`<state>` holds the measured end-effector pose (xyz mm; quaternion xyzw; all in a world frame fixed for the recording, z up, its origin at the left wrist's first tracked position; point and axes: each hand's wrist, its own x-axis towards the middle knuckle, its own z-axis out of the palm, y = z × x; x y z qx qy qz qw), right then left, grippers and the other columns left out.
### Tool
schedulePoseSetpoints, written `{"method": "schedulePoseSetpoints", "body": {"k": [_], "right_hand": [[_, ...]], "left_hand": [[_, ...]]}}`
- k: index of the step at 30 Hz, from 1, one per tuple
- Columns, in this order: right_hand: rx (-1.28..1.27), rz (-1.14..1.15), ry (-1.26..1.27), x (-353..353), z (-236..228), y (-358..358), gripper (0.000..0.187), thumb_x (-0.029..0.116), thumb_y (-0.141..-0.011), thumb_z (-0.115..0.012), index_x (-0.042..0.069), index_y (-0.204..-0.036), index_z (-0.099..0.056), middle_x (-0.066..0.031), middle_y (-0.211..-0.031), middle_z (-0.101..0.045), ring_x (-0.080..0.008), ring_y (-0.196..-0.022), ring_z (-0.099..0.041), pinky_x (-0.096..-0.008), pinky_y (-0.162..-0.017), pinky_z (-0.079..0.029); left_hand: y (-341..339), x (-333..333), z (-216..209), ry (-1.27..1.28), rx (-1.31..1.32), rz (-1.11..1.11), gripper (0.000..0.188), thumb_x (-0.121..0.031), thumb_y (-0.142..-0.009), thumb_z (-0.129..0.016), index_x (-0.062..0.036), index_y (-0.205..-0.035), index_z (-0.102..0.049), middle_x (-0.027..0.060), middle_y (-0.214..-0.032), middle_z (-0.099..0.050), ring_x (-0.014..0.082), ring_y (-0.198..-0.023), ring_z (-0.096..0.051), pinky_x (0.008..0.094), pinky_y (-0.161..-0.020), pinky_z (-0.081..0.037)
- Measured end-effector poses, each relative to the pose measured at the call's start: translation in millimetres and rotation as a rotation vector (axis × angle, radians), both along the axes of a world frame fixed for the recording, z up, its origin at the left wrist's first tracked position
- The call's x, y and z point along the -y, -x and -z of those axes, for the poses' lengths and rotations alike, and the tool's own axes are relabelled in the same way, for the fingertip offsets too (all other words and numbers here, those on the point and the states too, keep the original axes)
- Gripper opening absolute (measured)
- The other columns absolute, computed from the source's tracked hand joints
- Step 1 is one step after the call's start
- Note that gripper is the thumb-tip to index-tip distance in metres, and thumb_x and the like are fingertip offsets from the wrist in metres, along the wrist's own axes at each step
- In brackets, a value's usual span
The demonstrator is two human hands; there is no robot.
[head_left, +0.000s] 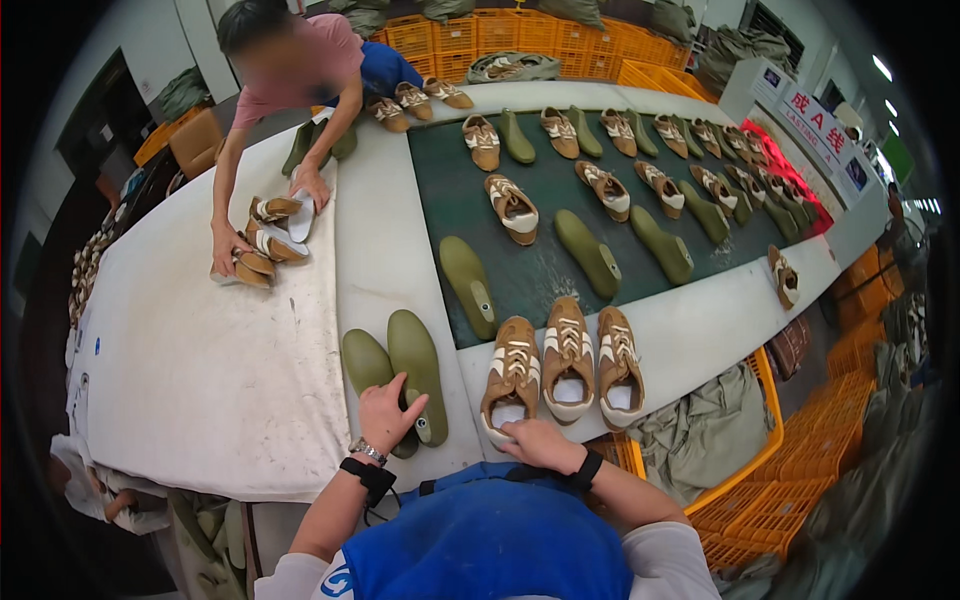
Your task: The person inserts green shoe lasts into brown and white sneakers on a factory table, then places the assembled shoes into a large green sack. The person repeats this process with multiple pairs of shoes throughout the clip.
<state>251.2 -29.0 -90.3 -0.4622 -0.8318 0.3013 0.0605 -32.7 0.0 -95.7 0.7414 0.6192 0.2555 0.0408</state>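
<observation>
Green, smooth, foot-shaped last [413, 345], long axis pointing away from me, lies under my left hand [393, 408], thumb and forefinger spread. Right of it on the white counter [460, 410], my right hand [543, 445] touches a brown-and-white lace-up sneaker's [513, 355] heel. How firmly either grip holds, I cannot tell.

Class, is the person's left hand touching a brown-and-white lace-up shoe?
No, the left hand is touching a smooth, green, foot-shaped shoe last.
</observation>
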Motion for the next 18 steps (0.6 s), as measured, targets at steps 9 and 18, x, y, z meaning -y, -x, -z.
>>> {"method": "schedulePoseSetpoints", "body": {"k": [9,18], "right_hand": [[-0.288,0.039,-0.121,14.2,-56.8,-0.2,0.022,0.029,-0.081,-0.066,0.009,-0.091,-0.060,-0.0133,-0.076,-0.064,-0.0340,-0.071,-0.063,-0.0441,-0.060,-0.049],[-0.351,-0.066,-0.151,9.8,-70.8,-16.5,0.026,0.031,-0.083,-0.065,0.011,-0.099,-0.062,-0.0094,-0.081,-0.064,-0.0297,-0.067,-0.064,-0.0386,-0.058,-0.051]], "left_hand": [[-61.7,-5.7,-68.5,0.083,0.158,0.330,0.059,-0.027,-0.076,-0.073,-0.0022,-0.125,-0.051,0.0243,-0.129,-0.046,0.0402,-0.115,-0.049,0.0438,-0.094,-0.044],[-111.6,-7.0,-80.2,0.009,0.134,0.242,0.035,-0.014,-0.084,-0.063,-0.0019,-0.116,-0.058,0.0187,-0.115,-0.061,0.0362,-0.089,-0.063,0.0392,-0.075,-0.053]]}}
